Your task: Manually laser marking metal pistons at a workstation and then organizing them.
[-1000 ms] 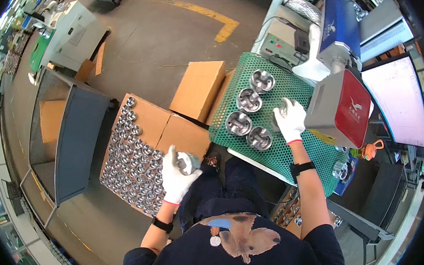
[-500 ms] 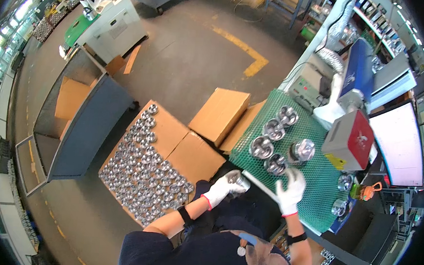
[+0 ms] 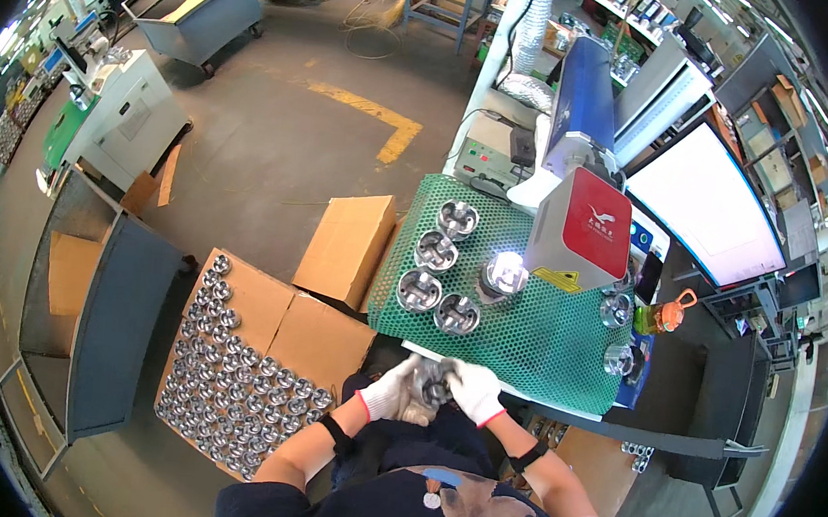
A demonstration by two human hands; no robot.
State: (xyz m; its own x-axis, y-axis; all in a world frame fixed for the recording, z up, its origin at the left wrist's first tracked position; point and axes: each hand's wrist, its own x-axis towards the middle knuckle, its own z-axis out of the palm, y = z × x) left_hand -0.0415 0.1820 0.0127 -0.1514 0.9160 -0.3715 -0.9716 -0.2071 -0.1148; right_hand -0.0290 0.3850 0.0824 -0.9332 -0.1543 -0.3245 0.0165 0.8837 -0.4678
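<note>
We hold a metal piston (image 3: 431, 381) between both gloved hands, low in front of the body and just short of the bench edge: our left hand (image 3: 389, 396) is closed round its near left side, while our right hand (image 3: 475, 390) grips it from the right with bent fingers. Two hands probably keep so smooth and round a part steady, and the gloves likely spare its surface. Directly ahead of our hands, four open-side-up pistons (image 3: 436, 251) stand close together on a green perforated mat (image 3: 542, 356), whose texture may keep them from sliding. Ahead and slightly right of our hands, a single piston (image 3: 505, 273) stands apart with a brightly lit top, beside and below a red-fronted machine head (image 3: 582, 228); that spot seems chosen to suit the head. Farther right are two more pistons (image 3: 618, 360) near the mat's edge, and beyond them an orange-topped bottle (image 3: 667, 315). To the left of our hands, many pistons (image 3: 243, 396) crowd a cardboard sheet (image 3: 325, 334), packed tightly, it seems, to save room within reach. Past its far edge sits a closed carton (image 3: 345, 243); well left stands a grey cart (image 3: 123, 313).
</note>
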